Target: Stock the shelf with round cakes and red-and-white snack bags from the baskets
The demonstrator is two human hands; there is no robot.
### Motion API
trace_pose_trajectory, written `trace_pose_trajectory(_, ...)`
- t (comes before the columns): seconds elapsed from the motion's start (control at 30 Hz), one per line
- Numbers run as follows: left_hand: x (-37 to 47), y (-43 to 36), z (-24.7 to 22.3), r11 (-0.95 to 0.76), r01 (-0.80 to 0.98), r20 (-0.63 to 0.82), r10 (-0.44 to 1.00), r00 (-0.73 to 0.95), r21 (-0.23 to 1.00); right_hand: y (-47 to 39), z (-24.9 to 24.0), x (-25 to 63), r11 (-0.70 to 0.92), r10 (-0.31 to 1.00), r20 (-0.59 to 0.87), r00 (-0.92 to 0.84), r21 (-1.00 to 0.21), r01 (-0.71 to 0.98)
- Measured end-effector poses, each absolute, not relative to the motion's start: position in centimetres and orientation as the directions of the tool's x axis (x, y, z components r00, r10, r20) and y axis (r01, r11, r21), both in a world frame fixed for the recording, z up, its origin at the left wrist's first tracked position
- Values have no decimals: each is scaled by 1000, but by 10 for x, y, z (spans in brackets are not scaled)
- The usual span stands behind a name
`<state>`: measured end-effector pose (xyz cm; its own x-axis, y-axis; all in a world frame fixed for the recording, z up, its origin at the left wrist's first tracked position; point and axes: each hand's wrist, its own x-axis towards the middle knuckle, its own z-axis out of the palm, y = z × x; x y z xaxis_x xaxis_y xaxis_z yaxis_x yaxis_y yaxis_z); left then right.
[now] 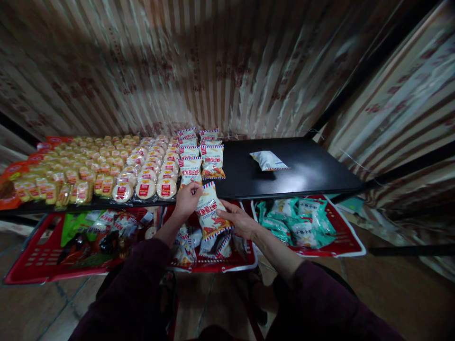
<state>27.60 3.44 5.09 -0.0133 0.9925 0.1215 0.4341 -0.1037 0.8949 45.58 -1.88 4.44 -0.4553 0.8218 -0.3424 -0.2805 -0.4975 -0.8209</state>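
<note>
A white and orange snack bag (210, 213) with a striped blue-and-red edge is held upright in front of the shelf, above the middle basket. My right hand (239, 220) grips it at its right side, thumb on the front. At its upper left corner my left hand (189, 199) pinches the top edge. Just behind, on the black shelf (245, 184), similar snack bags (213, 161) stand in two rows. Another bag (268, 160) lies by itself farther right, its printed front turned away.
Round wrapped crackers (145, 185) and small yellow wrapped cakes (83, 192) fill the shelf's left part, with orange packs (10, 189) at the end. Below are red baskets: mixed packs left, more snack bags (185, 248) middle, green bags (305, 227) right. A striped curtain (220, 61) hangs behind.
</note>
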Motion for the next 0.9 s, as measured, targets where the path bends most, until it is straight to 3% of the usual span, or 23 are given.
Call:
trace_pose_trajectory(0.5, 282, 45, 59, -64, 417, 103, 992, -72, 907, -13, 51, 463, -489, 831, -325, -451, -812, -317)
trace_pose_trajectory(0.73, 280, 44, 65, -46, 163, 41, 999, 34, 986, -10, 53, 465, -441, 868, -311, -387, -840, -315)
trace_pose_trajectory(0.9, 281, 40, 71, -20, 20, 19, 1000, 5, 1000, -4, 58, 468, -409, 892, -285, -351, -838, -361)
